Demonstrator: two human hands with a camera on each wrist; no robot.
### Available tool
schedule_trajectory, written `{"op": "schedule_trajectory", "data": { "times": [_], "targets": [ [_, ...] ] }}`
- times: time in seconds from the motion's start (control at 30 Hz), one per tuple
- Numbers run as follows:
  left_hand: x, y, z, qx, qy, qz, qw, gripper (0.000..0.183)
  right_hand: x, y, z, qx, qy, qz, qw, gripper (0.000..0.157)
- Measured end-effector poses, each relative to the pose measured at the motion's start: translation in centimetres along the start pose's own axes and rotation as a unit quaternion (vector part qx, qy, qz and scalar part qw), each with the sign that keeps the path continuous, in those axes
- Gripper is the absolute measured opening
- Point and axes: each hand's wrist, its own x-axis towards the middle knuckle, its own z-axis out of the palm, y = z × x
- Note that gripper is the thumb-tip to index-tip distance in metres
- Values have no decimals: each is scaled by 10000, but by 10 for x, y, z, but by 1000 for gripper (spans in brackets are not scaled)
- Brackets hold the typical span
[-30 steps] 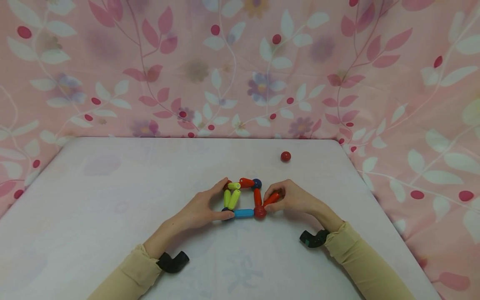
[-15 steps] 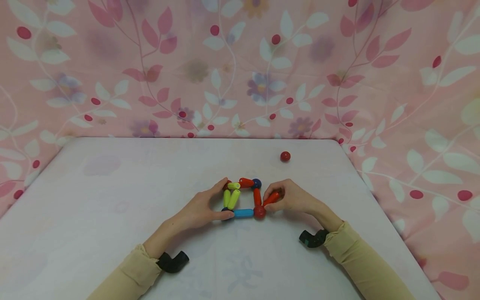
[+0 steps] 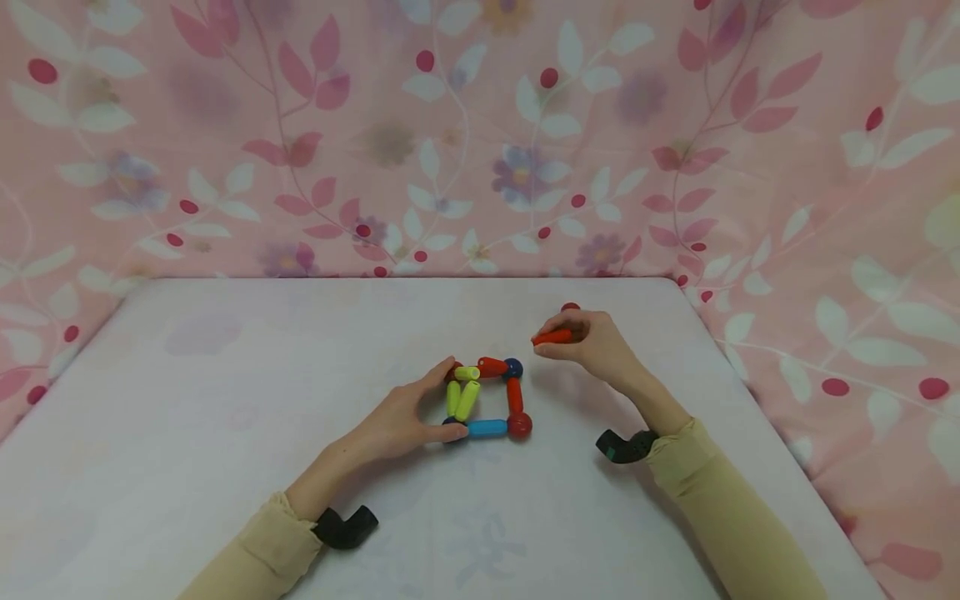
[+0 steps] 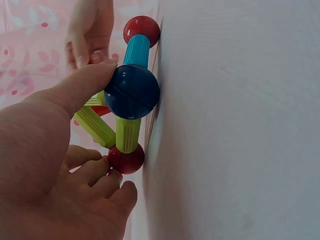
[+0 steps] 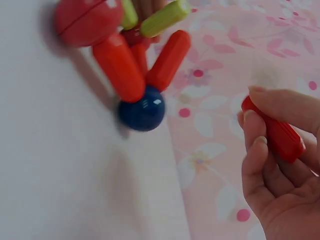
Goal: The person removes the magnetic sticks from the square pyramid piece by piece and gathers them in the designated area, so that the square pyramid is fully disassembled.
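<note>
My left hand [image 3: 401, 421] holds the left side of a magnetic rod-and-ball frame [image 3: 514, 394] on the table. Its thumb presses the dark blue ball [image 4: 132, 92], while fingertips touch the red ball [image 4: 126, 159] at the far left corner. A light blue rod [image 3: 487, 428] runs to another red ball [image 3: 519, 426] at the near right. Yellow-green rods [image 3: 468, 402] lean up on the left side; a red rod [image 5: 170, 60] slants up from the back blue ball [image 5: 142, 110]. Beyond the frame, my right hand [image 3: 600, 346] pinches a loose red rod [image 3: 555, 337] between thumb and fingers.
A loose red ball [image 3: 571, 306] lies toward the table's back, partly hidden behind the right hand. The white table [image 3: 247, 417] meets a pink floral cloth [image 3: 465, 133] at its back edge. Dark curved pieces [image 3: 347, 527] are fixed at both wrists.
My right hand has carried the red rod from beside the near right red ball up toward the back, partly covering the loose ball. The left hand and frame stay in place.
</note>
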Motion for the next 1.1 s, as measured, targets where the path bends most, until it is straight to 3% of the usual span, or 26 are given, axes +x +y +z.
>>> {"op": "schedule_trajectory", "data": {
  "times": [0.17, 0.33, 0.57, 0.9, 1.1],
  "targets": [
    [0, -1, 0, -50, -12, 34, 10000, 99, 11, -9, -3, 128, 505, -232, 9984, 29],
    [1, -1, 1, -55, -27, 80, 9999, 99, 17, -4, -3, 282, 748, -185, 9966, 31],
    [-1, 0, -1, -61, -17, 89, 9999, 99, 21, 17, -6, 316, 827, -48, 9961, 30],
    [-1, 0, -1, -60, -29, 61, 10000, 99, 24, 35, -16, 917, 864, 251, 9917, 36],
    [-1, 0, -1, -49, -25, 67, 10000, 98, 24, 46, -21, 613, 1034, 461, 9917, 40]
  ]
}}
